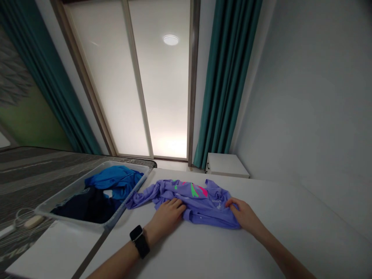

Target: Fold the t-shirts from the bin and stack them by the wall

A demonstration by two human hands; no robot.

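While the purple shirt (200,217) is pinched on the table (217,252) by the right hand (242,213), it's touched by the left hand (170,212) (grip can't be told); flattening seems unfinished, 2 visible garments (116,179) left binned.

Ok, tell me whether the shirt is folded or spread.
Neither neatly: the shirt lies bunched and wrinkled, one sleeve trailing toward the bin.

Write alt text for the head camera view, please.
A person's left hand rests on a crumpled purple garment on a white table while the right hand pinches its right side. To the left, a plastic bin holds blue clothes and dark clothes.
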